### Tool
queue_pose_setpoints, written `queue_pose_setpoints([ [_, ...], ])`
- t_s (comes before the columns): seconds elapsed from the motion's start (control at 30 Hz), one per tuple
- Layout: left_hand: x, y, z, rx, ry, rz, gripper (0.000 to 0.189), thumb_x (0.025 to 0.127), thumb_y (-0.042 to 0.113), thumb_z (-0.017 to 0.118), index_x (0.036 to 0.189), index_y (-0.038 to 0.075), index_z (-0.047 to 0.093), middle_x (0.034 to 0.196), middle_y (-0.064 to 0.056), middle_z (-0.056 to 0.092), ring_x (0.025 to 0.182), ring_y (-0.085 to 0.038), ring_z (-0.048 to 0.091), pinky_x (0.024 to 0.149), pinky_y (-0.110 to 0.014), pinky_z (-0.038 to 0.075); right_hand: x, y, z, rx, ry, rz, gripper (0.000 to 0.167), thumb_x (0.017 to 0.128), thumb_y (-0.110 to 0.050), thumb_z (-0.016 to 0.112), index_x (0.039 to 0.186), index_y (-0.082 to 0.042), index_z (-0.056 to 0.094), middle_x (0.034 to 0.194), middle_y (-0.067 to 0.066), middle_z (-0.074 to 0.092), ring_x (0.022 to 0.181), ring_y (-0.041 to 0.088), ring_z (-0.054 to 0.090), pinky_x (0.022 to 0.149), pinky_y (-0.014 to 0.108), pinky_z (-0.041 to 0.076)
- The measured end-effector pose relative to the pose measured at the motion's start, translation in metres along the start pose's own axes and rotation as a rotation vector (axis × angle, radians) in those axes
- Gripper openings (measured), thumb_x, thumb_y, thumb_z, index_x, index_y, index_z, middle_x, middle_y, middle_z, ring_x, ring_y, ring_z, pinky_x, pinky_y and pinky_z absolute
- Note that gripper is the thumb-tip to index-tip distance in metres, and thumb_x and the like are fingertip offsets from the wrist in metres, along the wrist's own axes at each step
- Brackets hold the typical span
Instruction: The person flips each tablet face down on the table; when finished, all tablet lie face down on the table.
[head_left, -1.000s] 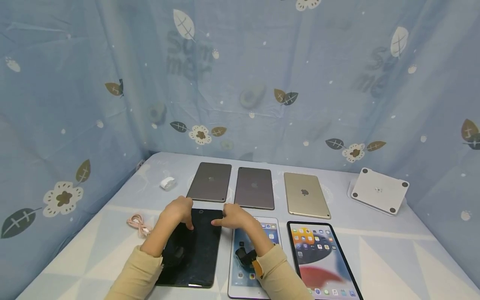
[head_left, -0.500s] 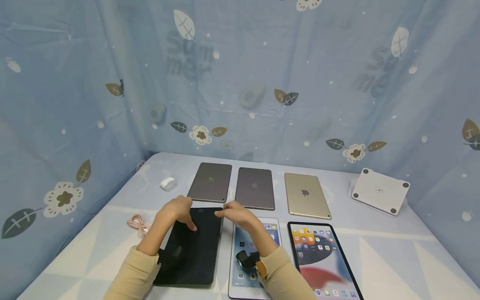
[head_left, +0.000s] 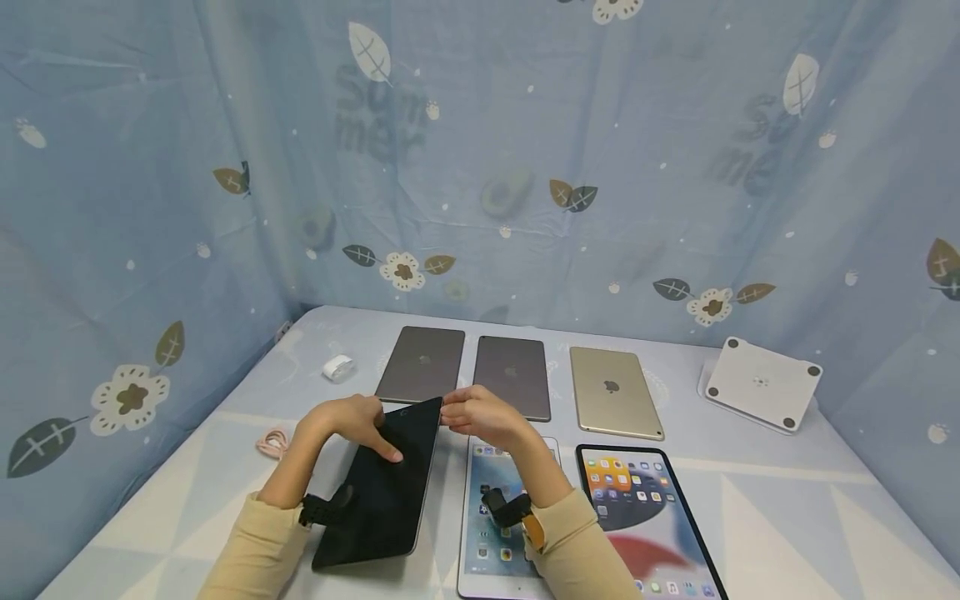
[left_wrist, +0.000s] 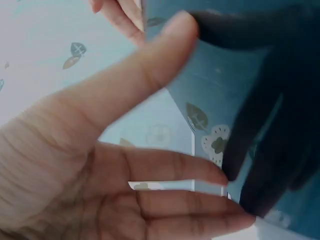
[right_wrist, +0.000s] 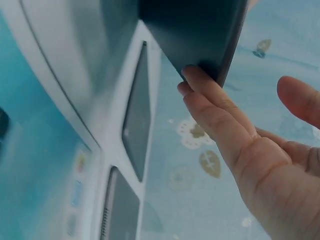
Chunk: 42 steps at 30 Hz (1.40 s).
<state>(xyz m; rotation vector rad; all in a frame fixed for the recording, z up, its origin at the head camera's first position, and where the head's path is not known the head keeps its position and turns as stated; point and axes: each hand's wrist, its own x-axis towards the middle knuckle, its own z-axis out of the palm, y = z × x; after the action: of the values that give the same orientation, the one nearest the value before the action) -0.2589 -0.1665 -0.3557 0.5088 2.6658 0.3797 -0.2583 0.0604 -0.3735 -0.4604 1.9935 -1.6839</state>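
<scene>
A black tablet (head_left: 397, 492) at the front left is tilted, its right long edge raised off the table and its dark screen facing up and to the left. My left hand (head_left: 351, 421) holds it near the top, the thumb lying over the glossy screen. In the left wrist view, the fingertips of that hand (left_wrist: 125, 170) meet the tablet's edge and the hand is mirrored in the screen. My right hand (head_left: 483, 417) is at the raised top right corner. The right wrist view has its straight fingers touching the tablet's back (right_wrist: 195, 35), with the thumb standing away.
Beside the right arm lie a white tablet (head_left: 480, 533) and a lit black-rimmed tablet (head_left: 637, 517). Behind are two grey tablets (head_left: 422, 364) and a gold one (head_left: 615, 392), backs up. A white stand (head_left: 761, 383), white plug (head_left: 339, 367) and pink cable (head_left: 273, 443) sit around.
The black tablet went from lying flat to tilted, its right edge rising. The right thumb left the screen and the right fingers moved to the tablet's back. My left hand stays near the top.
</scene>
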Motion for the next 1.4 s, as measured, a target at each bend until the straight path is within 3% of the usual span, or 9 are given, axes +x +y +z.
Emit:
queue_pose_setpoints([
  [0.23, 0.004, 0.002, 0.002, -0.143, -0.016, 0.144, 0.041, 0.079, 0.038, 0.077, 0.06, 0.013, 0.051, 0.056, 0.007, 0.026, 0.052, -0.009, 0.027, 0.052, -0.024, 0.025, -0.01, -0.01, -0.013, -0.004, 0.004, -0.053, 0.047, 0.098, -0.005, 0.045, 0.138, 0.017, 0.036, 0.137, 0.032, 0.047, 0.128, 0.041, 0.049, 0.11, 0.048, 0.036],
  [0.27, 0.005, 0.003, 0.002, -0.156, -0.017, 0.154, 0.037, 0.079, 0.038, 0.076, 0.063, 0.012, 0.055, 0.057, 0.007, 0.028, 0.053, -0.009, 0.029, 0.053, -0.024, 0.027, -0.011, -0.01, -0.014, -0.014, 0.002, -0.064, 0.047, 0.098, -0.005, 0.045, 0.138, 0.017, 0.036, 0.137, 0.032, 0.047, 0.128, 0.041, 0.049, 0.11, 0.048, 0.036],
  [0.33, 0.007, 0.005, 0.004, -0.175, -0.017, 0.166, 0.033, 0.08, 0.037, 0.076, 0.072, 0.008, 0.065, 0.062, 0.007, 0.048, 0.057, -0.008, 0.041, 0.055, -0.025, 0.036, -0.013, -0.012, -0.017, -0.031, -0.002, -0.078, 0.047, 0.099, -0.006, 0.045, 0.138, 0.018, 0.036, 0.137, 0.032, 0.047, 0.128, 0.041, 0.049, 0.11, 0.048, 0.036],
  [0.57, 0.012, 0.007, 0.006, -0.287, -0.056, 0.233, 0.03, 0.084, 0.034, 0.073, 0.079, 0.004, 0.068, 0.063, 0.007, 0.045, 0.059, -0.009, 0.039, 0.058, -0.025, 0.032, -0.021, -0.02, -0.025, -0.063, -0.005, -0.116, 0.047, 0.098, -0.009, 0.046, 0.136, 0.017, 0.04, 0.136, 0.032, 0.05, 0.128, 0.04, 0.05, 0.11, 0.053, 0.034],
  [0.73, 0.017, 0.008, 0.01, -0.341, -0.074, 0.242, 0.039, 0.084, 0.036, 0.072, 0.103, 0.002, 0.071, 0.084, 0.001, 0.067, 0.072, -0.009, 0.053, 0.069, -0.028, 0.044, -0.025, -0.023, -0.029, -0.076, -0.006, -0.13, 0.048, 0.098, -0.008, 0.046, 0.137, 0.017, 0.038, 0.137, 0.033, 0.048, 0.13, 0.042, 0.047, 0.11, 0.056, 0.032],
  [0.9, 0.021, 0.009, 0.013, -0.377, -0.057, 0.222, 0.051, 0.083, 0.04, 0.073, 0.115, 0.0, 0.068, 0.103, -0.005, 0.072, 0.091, -0.014, 0.064, 0.084, -0.038, 0.052, -0.03, -0.027, -0.031, -0.122, 0.005, -0.155, 0.046, 0.098, -0.009, 0.046, 0.135, 0.018, 0.041, 0.134, 0.034, 0.05, 0.128, 0.043, 0.048, 0.109, 0.055, 0.034],
  [1.03, 0.023, 0.01, 0.017, -0.455, -0.071, 0.239, 0.059, 0.083, 0.039, 0.073, 0.122, -0.003, 0.063, 0.12, -0.014, 0.067, 0.112, -0.025, 0.064, 0.098, -0.047, 0.048, -0.034, -0.031, -0.031, -0.148, 0.023, -0.163, 0.045, 0.098, -0.009, 0.047, 0.134, 0.017, 0.042, 0.132, 0.034, 0.051, 0.126, 0.042, 0.052, 0.108, 0.054, 0.036],
  [1.27, 0.026, 0.011, 0.022, -0.582, -0.137, 0.315, 0.051, 0.088, 0.033, 0.07, 0.126, 0.0, 0.061, 0.113, -0.009, 0.072, 0.119, -0.024, 0.06, 0.103, -0.046, 0.043, -0.039, -0.036, -0.032, -0.222, 0.064, -0.152, 0.045, 0.098, -0.01, 0.05, 0.136, 0.014, 0.044, 0.131, 0.03, 0.055, 0.123, 0.039, 0.055, 0.108, 0.054, 0.037],
  [1.4, 0.027, 0.011, 0.022, -0.572, -0.132, 0.314, 0.052, 0.089, 0.033, 0.069, 0.129, 0.0, 0.06, 0.118, -0.009, 0.069, 0.126, -0.028, 0.055, 0.105, -0.049, 0.041, -0.038, -0.038, -0.029, -0.247, 0.098, -0.125, 0.051, 0.095, -0.014, 0.058, 0.138, 0.01, 0.043, 0.134, 0.026, 0.054, 0.125, 0.036, 0.053, 0.107, 0.051, 0.04],
])
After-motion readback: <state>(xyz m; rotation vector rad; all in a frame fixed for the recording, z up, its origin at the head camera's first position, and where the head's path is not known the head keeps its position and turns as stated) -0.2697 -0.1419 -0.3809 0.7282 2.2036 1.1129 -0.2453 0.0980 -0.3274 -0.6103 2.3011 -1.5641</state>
